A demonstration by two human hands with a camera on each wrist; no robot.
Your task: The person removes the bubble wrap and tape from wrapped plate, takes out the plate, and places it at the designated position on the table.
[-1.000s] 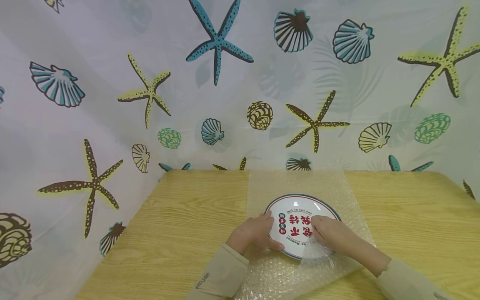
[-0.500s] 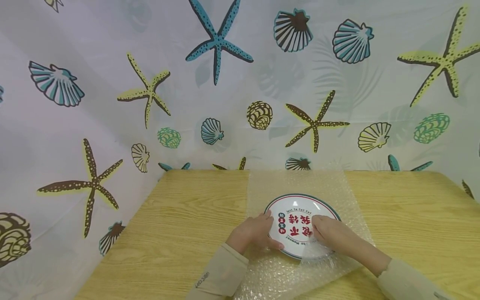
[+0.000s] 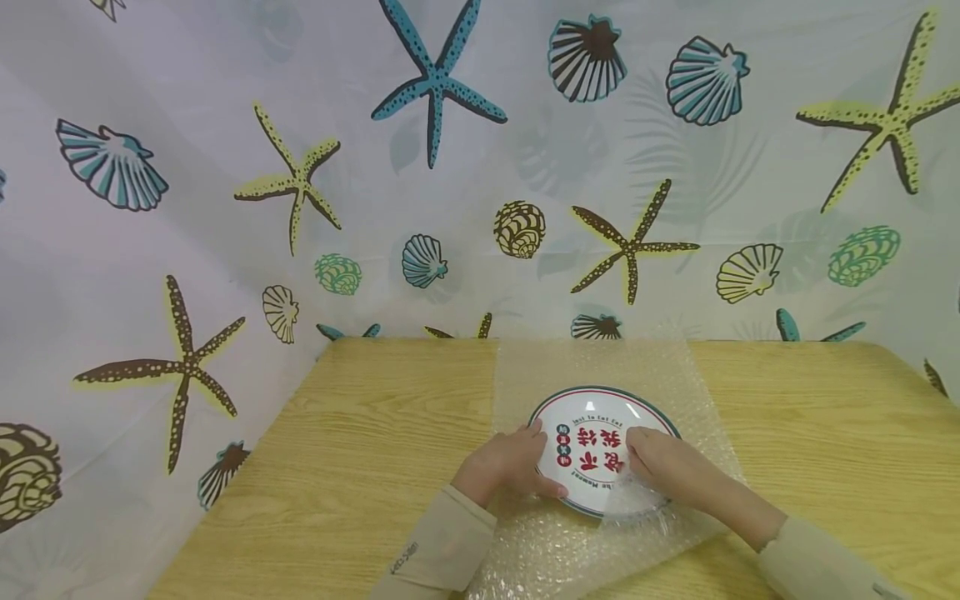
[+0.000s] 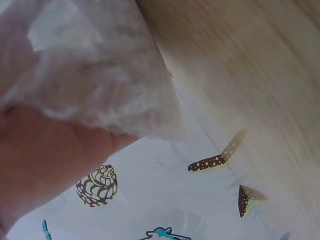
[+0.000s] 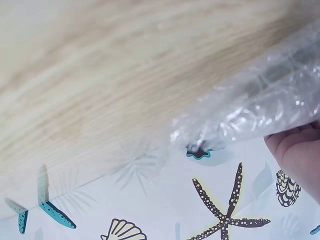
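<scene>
An oval white plate (image 3: 592,433) with a green and red rim and red characters lies on a sheet of bubble wrap (image 3: 525,550). The left hand (image 3: 513,467) grips the plate's left edge, thumb on top near the lower rim. On the right, the right hand (image 3: 671,467) pinches a flap of bubble wrap folded over the plate's lower right part. In the left wrist view, wrap (image 4: 100,85) covers part of the left hand (image 4: 55,155). Crinkled wrap (image 5: 250,110) meets the right hand's curled fingers (image 5: 295,145) in the right wrist view.
A wooden table (image 3: 360,433) extends to both sides of the wrap. Behind it and on the left hangs a white curtain (image 3: 465,167) printed with starfish and shells. The wrap reaches the table's back edge.
Both hands keep nearly the same place and hold. The right hand and the plate have shifted only very slightly in the head view.
</scene>
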